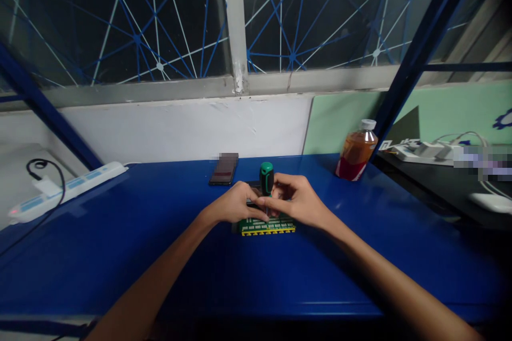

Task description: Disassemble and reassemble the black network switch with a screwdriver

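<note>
A green circuit board (256, 222) with a row of yellow connectors along its near edge lies on the blue table (168, 266). Upright over the board stands a screwdriver (266, 178) with a black and green handle. My right hand (298, 199) has its thumb and fingers closed around the lower part of the screwdriver. My left hand (236, 202) reaches in from the left, its fingers bent together low by the screwdriver's shaft. What its fingertips grip is hidden. Behind the hands, a dark object on the board's far side is mostly covered.
A phone (224, 169) lies behind my hands. At the back right stands a drink bottle (357, 150) with a white cap. A white power strip (72, 192) with a black cable runs along the left edge. Blue metal posts (416, 64) flank the table; a wall and window close the back.
</note>
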`<action>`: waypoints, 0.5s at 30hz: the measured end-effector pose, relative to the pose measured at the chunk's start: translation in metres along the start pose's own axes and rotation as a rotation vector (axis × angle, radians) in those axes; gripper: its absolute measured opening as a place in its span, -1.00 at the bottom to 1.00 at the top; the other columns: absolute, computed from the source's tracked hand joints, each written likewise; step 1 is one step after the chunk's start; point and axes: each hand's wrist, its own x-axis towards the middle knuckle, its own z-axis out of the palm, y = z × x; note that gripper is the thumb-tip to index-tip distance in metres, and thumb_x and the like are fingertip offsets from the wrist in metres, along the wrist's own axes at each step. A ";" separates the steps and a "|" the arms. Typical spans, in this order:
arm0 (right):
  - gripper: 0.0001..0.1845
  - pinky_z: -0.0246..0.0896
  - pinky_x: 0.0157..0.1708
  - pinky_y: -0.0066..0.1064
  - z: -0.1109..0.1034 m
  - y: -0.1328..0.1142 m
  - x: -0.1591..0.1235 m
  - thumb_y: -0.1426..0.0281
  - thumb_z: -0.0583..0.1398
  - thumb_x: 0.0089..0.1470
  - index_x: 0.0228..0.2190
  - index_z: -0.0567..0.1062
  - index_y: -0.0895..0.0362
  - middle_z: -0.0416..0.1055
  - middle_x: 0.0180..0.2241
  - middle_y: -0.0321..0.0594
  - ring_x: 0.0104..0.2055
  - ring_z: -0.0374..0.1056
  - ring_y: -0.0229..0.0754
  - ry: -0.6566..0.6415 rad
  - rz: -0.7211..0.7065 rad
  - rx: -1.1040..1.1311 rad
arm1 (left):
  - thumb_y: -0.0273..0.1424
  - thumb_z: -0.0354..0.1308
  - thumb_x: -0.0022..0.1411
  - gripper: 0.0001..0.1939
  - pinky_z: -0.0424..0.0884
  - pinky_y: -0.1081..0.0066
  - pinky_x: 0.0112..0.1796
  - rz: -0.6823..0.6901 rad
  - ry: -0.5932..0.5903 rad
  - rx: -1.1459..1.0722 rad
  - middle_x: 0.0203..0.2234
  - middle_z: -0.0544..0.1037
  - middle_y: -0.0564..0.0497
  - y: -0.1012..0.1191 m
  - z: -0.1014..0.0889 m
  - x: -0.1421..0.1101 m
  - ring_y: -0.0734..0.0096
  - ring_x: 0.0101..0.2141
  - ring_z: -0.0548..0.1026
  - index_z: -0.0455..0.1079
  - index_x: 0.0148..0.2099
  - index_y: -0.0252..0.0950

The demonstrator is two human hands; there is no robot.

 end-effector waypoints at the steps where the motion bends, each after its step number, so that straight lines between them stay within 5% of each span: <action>1: -0.76 0.13 -0.60 -0.45 0.000 0.000 0.000 0.25 0.31 -0.04 -0.40 0.44 0.15 0.34 -0.62 -0.36 -0.59 0.29 -0.31 -0.013 0.010 0.008 | -0.27 0.32 0.02 -0.82 0.35 0.45 -0.44 -0.001 -0.001 0.009 -0.48 0.58 -0.01 0.000 0.000 0.000 0.39 -0.41 0.49 0.59 -0.36 -0.28; 7: -0.70 0.28 -0.57 -0.41 0.001 -0.003 -0.002 0.27 0.27 0.01 -0.24 0.37 0.13 0.41 -0.58 -0.34 -0.57 0.39 -0.24 -0.099 0.043 0.180 | -0.31 0.29 0.07 -0.84 0.40 0.44 -0.37 0.010 -0.036 -0.068 -0.44 0.60 -0.03 0.001 0.000 0.000 0.39 -0.40 0.52 0.58 -0.35 -0.30; 15: -0.69 0.25 -0.57 -0.41 0.001 -0.002 -0.001 0.29 0.27 0.03 -0.21 0.38 0.17 0.41 -0.59 -0.32 -0.57 0.38 -0.24 -0.081 0.029 0.139 | -0.42 0.28 0.08 -0.92 0.39 0.42 -0.25 0.091 -0.006 -0.088 -0.40 0.58 0.00 0.009 0.003 0.002 0.40 -0.33 0.52 0.55 -0.35 -0.33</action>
